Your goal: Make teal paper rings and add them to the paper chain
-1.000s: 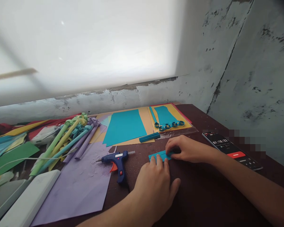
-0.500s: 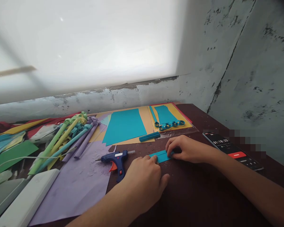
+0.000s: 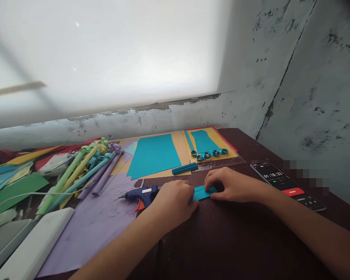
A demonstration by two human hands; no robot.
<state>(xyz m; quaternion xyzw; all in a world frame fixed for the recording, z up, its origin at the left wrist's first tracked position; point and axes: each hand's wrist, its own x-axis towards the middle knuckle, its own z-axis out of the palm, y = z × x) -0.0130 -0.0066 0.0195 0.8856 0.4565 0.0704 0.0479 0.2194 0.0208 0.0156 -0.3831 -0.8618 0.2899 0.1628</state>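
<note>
Over there, the left hand (image 3: 177, 201) and right hand (image 3: 228, 185) are pinching opposite ends of a blue paper strip (image 3: 202, 193) on the desk (image 3: 233, 241), a glue gun (image 3: 142, 194) lying nearby.

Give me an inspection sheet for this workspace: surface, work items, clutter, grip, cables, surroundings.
Surface: dark brown table, partly covered by paper.
Job's things: blue paper strip between the hands; ribbed blue piece beyond it.
Clutter: glue gun, partly hidden; paper tubes; purple sheet; phone at right.
Grip: left hand at the strip's left end, right hand at its right; pinch unclear.
Cables: white cord across the tubes.
Surroundings: wall with worn, dark-patched paint.
</note>
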